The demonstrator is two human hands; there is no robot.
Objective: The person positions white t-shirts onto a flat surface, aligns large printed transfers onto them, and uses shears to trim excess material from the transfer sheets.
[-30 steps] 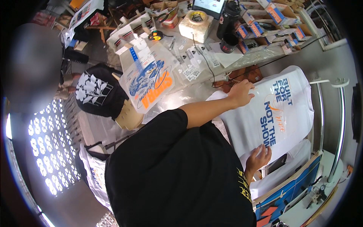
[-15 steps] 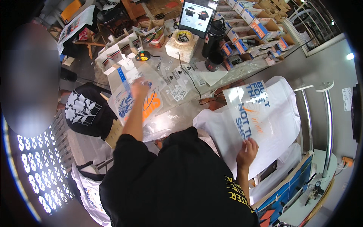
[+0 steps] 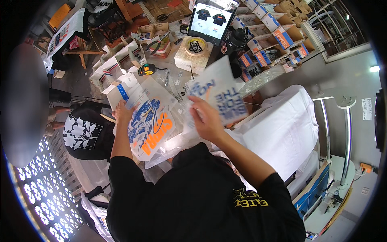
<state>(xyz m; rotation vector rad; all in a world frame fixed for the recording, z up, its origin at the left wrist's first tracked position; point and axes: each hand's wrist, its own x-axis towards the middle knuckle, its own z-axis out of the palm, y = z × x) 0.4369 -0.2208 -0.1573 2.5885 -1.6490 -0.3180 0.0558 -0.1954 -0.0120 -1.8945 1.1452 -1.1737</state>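
My right hand is closed on a clear transfer film with blue block letters, held up tilted over the front of the worktable. At the table's left corner, my left hand has its fingers closed at the edge of another transfer film, which bears a blue drawing and orange lettering. Its thumb is partly hidden. A blue-and-white strip lies just beyond those fingers. To the right, a plain white T-shirt lies spread over a raised support.
A tape measure, a tape roll on a pale block, a tablet and a black bottle stand on the table. Open boxes line its back right. A press with chrome posts is at right; a black printed shirt at left.
My right hand has carried the blue-lettered film from over the white shirt leftward to the table. My left hand has moved left to the orange-and-blue film's edge.
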